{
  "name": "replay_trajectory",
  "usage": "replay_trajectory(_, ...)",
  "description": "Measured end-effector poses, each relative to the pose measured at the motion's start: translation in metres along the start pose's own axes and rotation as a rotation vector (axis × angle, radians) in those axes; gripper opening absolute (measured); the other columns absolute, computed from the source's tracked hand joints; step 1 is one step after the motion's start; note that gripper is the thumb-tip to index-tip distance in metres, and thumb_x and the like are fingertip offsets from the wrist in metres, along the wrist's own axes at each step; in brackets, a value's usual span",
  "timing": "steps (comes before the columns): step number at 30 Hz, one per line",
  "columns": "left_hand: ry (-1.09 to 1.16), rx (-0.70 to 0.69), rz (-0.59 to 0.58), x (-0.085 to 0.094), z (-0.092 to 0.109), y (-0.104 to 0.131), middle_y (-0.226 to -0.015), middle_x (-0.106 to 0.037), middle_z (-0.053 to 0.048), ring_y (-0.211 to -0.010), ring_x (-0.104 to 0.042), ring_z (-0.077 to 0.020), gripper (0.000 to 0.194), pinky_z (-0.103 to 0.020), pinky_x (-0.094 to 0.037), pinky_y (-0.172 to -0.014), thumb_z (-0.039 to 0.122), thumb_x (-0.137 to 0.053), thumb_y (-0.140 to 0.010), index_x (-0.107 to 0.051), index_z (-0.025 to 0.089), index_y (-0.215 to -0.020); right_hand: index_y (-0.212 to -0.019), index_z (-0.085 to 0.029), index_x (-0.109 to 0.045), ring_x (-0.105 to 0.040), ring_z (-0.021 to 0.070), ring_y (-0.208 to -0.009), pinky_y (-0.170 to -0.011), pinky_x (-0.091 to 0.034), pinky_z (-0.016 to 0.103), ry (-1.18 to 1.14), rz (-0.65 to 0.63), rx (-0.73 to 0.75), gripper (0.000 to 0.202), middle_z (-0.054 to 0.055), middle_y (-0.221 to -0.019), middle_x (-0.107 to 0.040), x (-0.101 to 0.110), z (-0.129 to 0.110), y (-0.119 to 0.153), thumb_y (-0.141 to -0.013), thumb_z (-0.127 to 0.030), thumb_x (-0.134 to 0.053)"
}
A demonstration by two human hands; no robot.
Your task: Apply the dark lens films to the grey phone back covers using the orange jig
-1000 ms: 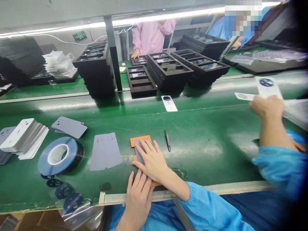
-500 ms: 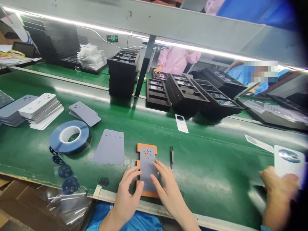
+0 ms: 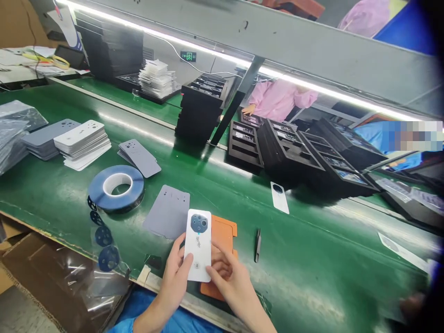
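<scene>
A white phone back panel with a dark blue sticker over its camera area is held up above the bench, its printed face toward me. Gripping its left edge is my left hand, thumb on the front. My right hand pinches the lower right edge, its other fingers curled behind. Below and to the right lies an orange fixture, partly covered by the panel and my hand. Just left of the panel, grey panels rest flat on the green bench. Black tweezers lie right of the fixture.
A blue tape roll with trailing dark stickers sits at left, near stacked white panels and grey panels. Black trays line the back. Another white panel lies ahead. A co-worker's blurred hand is at far right.
The panel, which lay grey side up on the orange fixture, has been lifted off and now shows its white side. My view has tilted. The co-worker's hand and panel at right have mostly left view.
</scene>
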State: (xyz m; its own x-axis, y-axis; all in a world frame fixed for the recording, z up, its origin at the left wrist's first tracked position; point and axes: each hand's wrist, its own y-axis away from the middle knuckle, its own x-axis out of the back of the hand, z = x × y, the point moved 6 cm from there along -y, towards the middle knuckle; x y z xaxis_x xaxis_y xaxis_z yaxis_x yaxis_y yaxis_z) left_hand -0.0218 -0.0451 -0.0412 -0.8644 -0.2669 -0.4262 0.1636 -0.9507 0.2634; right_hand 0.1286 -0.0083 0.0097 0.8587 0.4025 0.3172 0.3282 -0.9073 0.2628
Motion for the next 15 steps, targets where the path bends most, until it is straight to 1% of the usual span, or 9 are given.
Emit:
replay_trajectory(2, -0.01, -0.043, 0.009, 0.002, 0.005, -0.001, -0.13, -0.07, -0.021, -0.113, -0.071, -0.0323, 0.073, -0.042, -0.061, -0.088, 0.053, -0.061, -0.094, -0.038, 0.017, -0.152, -0.133, -0.022, -0.06, -0.07, 0.0195, -0.07, -0.063, -0.061, 0.035, -0.14, -0.008, 0.005, 0.054, 0.004, -0.087, -0.072, 0.003, -0.001, -0.018, -0.083, -0.037, -0.074)
replay_trajectory(4, -0.125, -0.153, 0.056, 0.009, 0.016, 0.003, -0.139, -0.064, -0.02, -0.119, -0.069, -0.0299, 0.062, -0.041, -0.061, -0.092, 0.046, -0.055, -0.099, -0.039, 0.02, -0.153, -0.13, -0.02, -0.061, -0.07, 0.0186, -0.067, -0.059, -0.06, 0.034, -0.193, 0.014, 0.032, 0.055, 0.004, -0.086, -0.072, 0.016, -0.004, -0.047, -0.08, -0.038, -0.076)
replay_trajectory(6, -0.337, -0.331, 0.129, 0.02, 0.033, 0.014, -0.146, -0.06, -0.018, -0.124, -0.066, -0.0271, 0.054, -0.038, -0.06, -0.096, 0.035, -0.051, -0.102, -0.039, 0.024, -0.153, -0.131, -0.018, -0.059, -0.069, 0.0182, -0.065, -0.057, -0.059, 0.033, -0.136, 0.085, 0.081, 0.058, 0.005, -0.088, -0.073, 0.04, -0.011, -0.088, -0.079, -0.038, -0.075)
replay_trajectory(7, -0.453, -0.434, 0.165, 0.026, 0.043, 0.022, -0.147, -0.059, -0.017, -0.125, -0.066, -0.0262, 0.055, -0.038, -0.059, -0.097, 0.029, -0.051, -0.102, -0.037, 0.026, -0.155, -0.132, -0.016, -0.059, -0.069, 0.0183, -0.065, -0.057, -0.06, 0.034, -0.058, 0.143, 0.1, 0.06, 0.005, -0.088, -0.073, 0.054, -0.015, -0.111, -0.079, -0.038, -0.075)
replay_trajectory(9, -0.647, -0.634, 0.25, 0.041, 0.061, 0.043, -0.146, -0.059, -0.016, -0.127, -0.064, -0.0261, 0.063, -0.04, -0.059, -0.1, 0.02, -0.052, -0.099, -0.031, 0.027, -0.158, -0.13, -0.012, -0.059, -0.069, 0.0188, -0.067, -0.059, -0.06, 0.034, 0.11, 0.249, 0.068, 0.058, 0.004, -0.087, -0.073, 0.081, -0.021, -0.159, -0.078, -0.034, -0.074)
replay_trajectory(11, -0.78, -0.795, 0.386, 0.06, 0.075, 0.065, -0.146, -0.058, -0.016, -0.132, -0.06, -0.0284, 0.07, -0.045, -0.056, -0.105, 0.015, -0.057, -0.095, -0.03, 0.025, -0.159, -0.131, -0.009, -0.058, -0.069, 0.0184, -0.07, -0.064, -0.06, 0.033, 0.199, 0.293, 0.042, 0.052, 0.006, -0.09, -0.073, 0.102, -0.027, -0.203, -0.084, -0.029, -0.071)
replay_trajectory(13, -0.876, -0.897, 0.568, 0.082, 0.086, 0.085, -0.15, -0.053, -0.015, -0.139, -0.052, -0.0326, 0.077, -0.053, -0.048, -0.113, 0.016, -0.066, -0.088, -0.034, 0.025, -0.157, -0.128, -0.008, -0.06, -0.07, 0.0188, -0.079, -0.072, -0.061, 0.034, 0.309, 0.334, 0.002, 0.042, 0.009, -0.098, -0.073, 0.117, -0.033, -0.236, -0.091, -0.028, -0.069)
replay_trajectory(14, -0.909, -0.906, 0.662, 0.093, 0.089, 0.092, -0.152, -0.05, -0.014, -0.142, -0.048, -0.0348, 0.08, -0.056, -0.044, -0.116, 0.018, -0.07, -0.085, -0.035, 0.025, -0.157, -0.126, -0.01, -0.061, -0.07, 0.0195, -0.086, -0.077, -0.061, 0.036, 0.37, 0.35, -0.021, 0.038, 0.01, -0.106, -0.072, 0.122, -0.036, -0.248, -0.095, -0.03, -0.068)
replay_trajectory(15, -0.932, -0.881, 0.742, 0.105, 0.092, 0.098, -0.152, -0.049, -0.015, -0.143, -0.046, -0.0366, 0.083, -0.059, -0.042, -0.117, 0.022, -0.073, -0.083, -0.035, 0.025, -0.157, -0.126, -0.013, -0.062, -0.07, 0.0206, -0.094, -0.081, -0.06, 0.038, 0.432, 0.363, -0.043, 0.035, 0.01, -0.114, -0.07, 0.125, -0.038, -0.257, -0.097, -0.032, -0.066)
